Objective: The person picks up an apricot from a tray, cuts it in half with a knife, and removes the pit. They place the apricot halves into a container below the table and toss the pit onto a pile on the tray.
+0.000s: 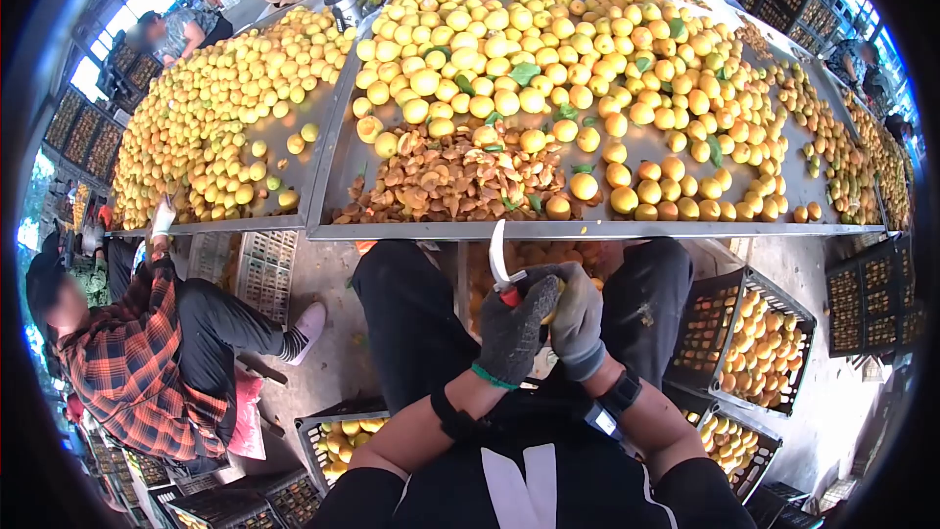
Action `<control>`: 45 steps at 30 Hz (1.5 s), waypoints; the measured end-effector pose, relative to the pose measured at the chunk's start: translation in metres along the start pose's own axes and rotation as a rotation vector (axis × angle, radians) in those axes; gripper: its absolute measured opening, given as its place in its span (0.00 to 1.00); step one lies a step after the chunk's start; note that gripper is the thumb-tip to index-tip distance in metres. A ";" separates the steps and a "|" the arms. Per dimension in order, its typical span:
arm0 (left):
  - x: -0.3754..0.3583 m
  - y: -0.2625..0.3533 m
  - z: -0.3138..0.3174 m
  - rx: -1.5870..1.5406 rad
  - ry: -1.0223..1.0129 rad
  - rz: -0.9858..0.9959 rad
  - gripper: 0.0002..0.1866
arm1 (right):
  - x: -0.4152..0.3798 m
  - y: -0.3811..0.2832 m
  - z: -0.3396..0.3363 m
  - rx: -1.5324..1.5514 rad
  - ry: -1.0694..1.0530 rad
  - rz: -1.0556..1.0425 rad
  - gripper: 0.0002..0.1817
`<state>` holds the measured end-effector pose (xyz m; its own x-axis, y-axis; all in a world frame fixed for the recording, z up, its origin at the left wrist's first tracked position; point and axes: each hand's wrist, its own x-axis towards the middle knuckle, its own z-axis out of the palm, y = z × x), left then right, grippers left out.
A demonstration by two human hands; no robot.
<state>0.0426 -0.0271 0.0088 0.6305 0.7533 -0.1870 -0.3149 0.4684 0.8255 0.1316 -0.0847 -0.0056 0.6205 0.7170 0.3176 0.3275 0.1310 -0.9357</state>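
Note:
My left hand (511, 333), in a dark grey glove with a green cuff, is closed on a curved knife (499, 253) with a red handle. The blade points up toward the table edge. Against it, my right hand (578, 318), in a lighter grey glove, is closed on a yellow fruit (554, 299) that shows only in part between the hands. Both hands are above my lap. Beyond them, a pile of cut fruit pieces (441, 176) lies at the front of the metal table (587, 230), with whole yellow fruit (509, 49) spread behind it.
A person in a plaid shirt (147, 362) sits at the left, one gloved hand at the table. Crates of fruit (764, 343) stand on the floor at my right, another crate (343, 441) at my lower left. Other people sit along the table's far side.

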 end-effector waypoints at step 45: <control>0.036 0.007 -0.067 0.642 -0.234 -0.062 0.31 | -0.021 0.025 -0.009 0.573 -0.316 0.851 0.27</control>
<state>0.0153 0.0346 -0.0279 0.7932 0.5807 -0.1835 0.1638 0.0867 0.9827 0.1330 -0.1024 -0.0347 0.2480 0.8578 -0.4502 -0.5595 -0.2526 -0.7894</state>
